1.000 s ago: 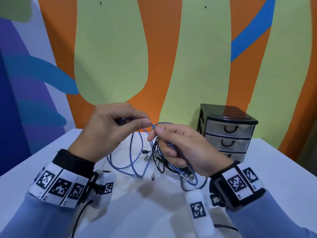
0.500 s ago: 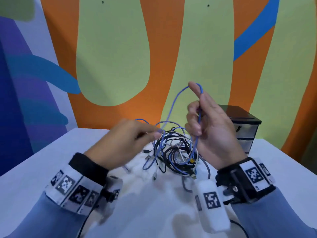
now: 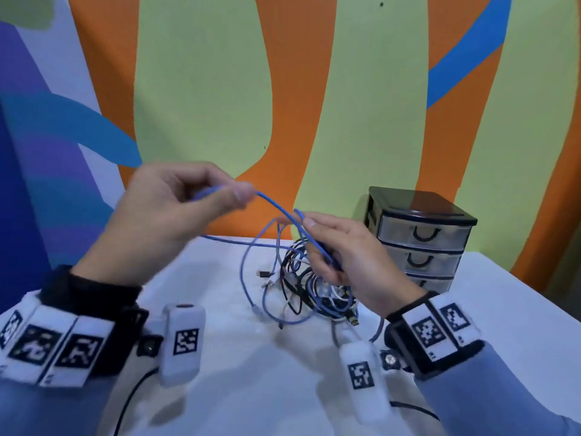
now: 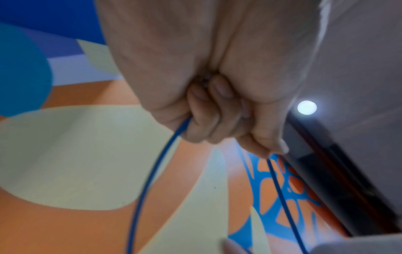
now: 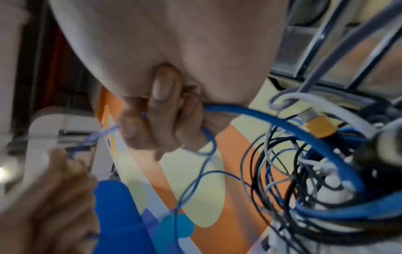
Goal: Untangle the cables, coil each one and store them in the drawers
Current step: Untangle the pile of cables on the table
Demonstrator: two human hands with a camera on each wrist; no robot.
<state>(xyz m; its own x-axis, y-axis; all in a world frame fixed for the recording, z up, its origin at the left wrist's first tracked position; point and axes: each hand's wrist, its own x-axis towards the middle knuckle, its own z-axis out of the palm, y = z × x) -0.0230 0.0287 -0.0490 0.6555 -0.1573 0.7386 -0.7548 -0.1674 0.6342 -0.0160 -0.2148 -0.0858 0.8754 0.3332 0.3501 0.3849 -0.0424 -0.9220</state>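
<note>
A thin blue cable (image 3: 276, 209) runs between my two raised hands. My left hand (image 3: 176, 212) pinches it between thumb and curled fingers, up and to the left; in the left wrist view the blue cable (image 4: 156, 163) leaves the fist on both sides. My right hand (image 3: 339, 247) grips the same cable over the tangle, fingers curled round it (image 5: 152, 120). The tangle (image 3: 314, 287) of black, white, grey and blue cables lies on the white table (image 3: 220, 372) below my right hand. Loops of the blue cable hang down to the table.
A small black three-drawer unit (image 3: 418, 240) with clear drawers, all closed, stands at the back right of the table against the painted wall. Loose plug ends (image 3: 265, 273) lie left of the tangle.
My right hand has come down from its raised position to just above the tangle. My left hand has risen and pulled left, drawing the blue cable out between the hands.
</note>
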